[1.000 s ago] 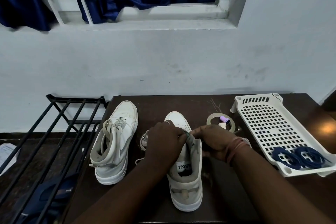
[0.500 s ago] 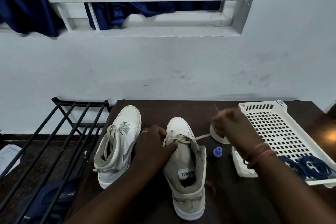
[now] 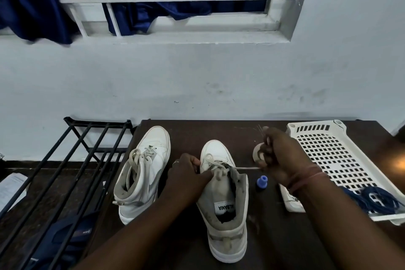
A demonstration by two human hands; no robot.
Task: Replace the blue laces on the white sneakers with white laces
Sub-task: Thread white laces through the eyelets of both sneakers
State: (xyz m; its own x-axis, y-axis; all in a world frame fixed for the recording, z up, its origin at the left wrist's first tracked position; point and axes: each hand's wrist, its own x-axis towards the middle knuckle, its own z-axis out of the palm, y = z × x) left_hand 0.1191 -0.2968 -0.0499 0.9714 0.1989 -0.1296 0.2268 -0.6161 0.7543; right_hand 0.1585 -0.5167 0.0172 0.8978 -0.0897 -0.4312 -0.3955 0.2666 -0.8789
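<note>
Two white high-top sneakers stand on the dark table, toes toward the wall. The left sneaker (image 3: 144, 173) carries a white lace. The right sneaker (image 3: 225, 208) has a white lace (image 3: 245, 168) drawn taut to the right from its upper eyelets. My left hand (image 3: 188, 180) grips that sneaker at the eyelets on its left side. My right hand (image 3: 278, 158) pinches the free end of the lace, out to the sneaker's right. The blue laces (image 3: 379, 200) lie bunched in the near corner of the white tray (image 3: 324, 153).
A roll of tape (image 3: 258, 155) lies partly behind my right hand. A small blue cap (image 3: 262, 182) stands beside the right sneaker. A black metal rack (image 3: 72, 166) stands left of the table (image 3: 219, 131), with a dark blue item beneath it. The wall runs close behind.
My right hand went from the sneaker's tongue out to the right, pulling the white lace taut. My left hand stayed on the eyelets. The camera tilted upward.
</note>
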